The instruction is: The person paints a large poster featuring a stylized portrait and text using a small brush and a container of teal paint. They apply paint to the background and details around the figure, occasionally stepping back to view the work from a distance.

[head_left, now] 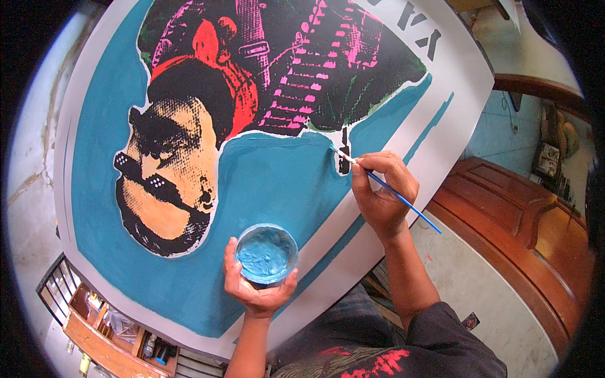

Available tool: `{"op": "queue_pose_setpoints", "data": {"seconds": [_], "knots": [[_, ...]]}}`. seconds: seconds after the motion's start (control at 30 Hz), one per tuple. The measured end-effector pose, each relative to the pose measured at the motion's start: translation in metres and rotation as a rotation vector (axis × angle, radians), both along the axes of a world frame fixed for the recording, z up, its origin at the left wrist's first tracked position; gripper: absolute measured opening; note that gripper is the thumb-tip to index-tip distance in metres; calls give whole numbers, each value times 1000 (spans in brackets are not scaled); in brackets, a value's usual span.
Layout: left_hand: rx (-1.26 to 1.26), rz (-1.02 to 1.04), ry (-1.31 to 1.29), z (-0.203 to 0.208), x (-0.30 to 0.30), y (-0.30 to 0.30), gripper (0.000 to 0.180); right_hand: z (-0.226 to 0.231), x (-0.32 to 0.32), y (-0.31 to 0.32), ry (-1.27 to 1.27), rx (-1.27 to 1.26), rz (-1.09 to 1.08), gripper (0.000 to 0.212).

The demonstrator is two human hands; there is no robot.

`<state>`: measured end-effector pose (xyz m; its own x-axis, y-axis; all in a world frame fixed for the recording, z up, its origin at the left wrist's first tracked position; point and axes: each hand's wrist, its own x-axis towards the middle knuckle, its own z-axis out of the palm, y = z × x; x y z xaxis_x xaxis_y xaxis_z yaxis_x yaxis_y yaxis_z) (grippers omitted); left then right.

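A large painted panel (120, 277) lies under my hands, showing an upside-down portrait (176, 170) with black, tan, red and pink areas. Flat blue paint surrounds the figure, inside a white border. My left hand (255, 296) cups a small round tub of blue paint (267, 253) over the lower part of the panel. Between thumb and fingers, my right hand (386, 189) pinches a thin paintbrush (403, 200) with a blue handle. Its bristles rest at the edge of the blue area, beside a thin white gap and a small black upright shape.
A wooden tray (113, 340) with bottles and small items stands at the lower left, near a dark metal rack (57, 293). Carved brown wooden furniture (510, 220) is on the right. Black lettering (422, 34) marks the panel's upper right.
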<state>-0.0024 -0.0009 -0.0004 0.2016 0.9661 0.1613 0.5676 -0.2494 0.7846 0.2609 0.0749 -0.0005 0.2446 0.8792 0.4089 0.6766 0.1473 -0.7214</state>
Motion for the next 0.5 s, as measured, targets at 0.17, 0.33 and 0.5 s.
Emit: {"op": "queue_pose_setpoints", "data": {"seconds": [0.17,0.33,0.5], "knots": [[-1,4,6,0,0,-1,90,0,-3,-1,5,-18,-41,20],[1,10,-22,-2,0,-1,91,2,-1,-4,-36,-11,15,14],[0,7,-14,-1,0,0,91,3,0,-7,-28,-15,34,15]]}}
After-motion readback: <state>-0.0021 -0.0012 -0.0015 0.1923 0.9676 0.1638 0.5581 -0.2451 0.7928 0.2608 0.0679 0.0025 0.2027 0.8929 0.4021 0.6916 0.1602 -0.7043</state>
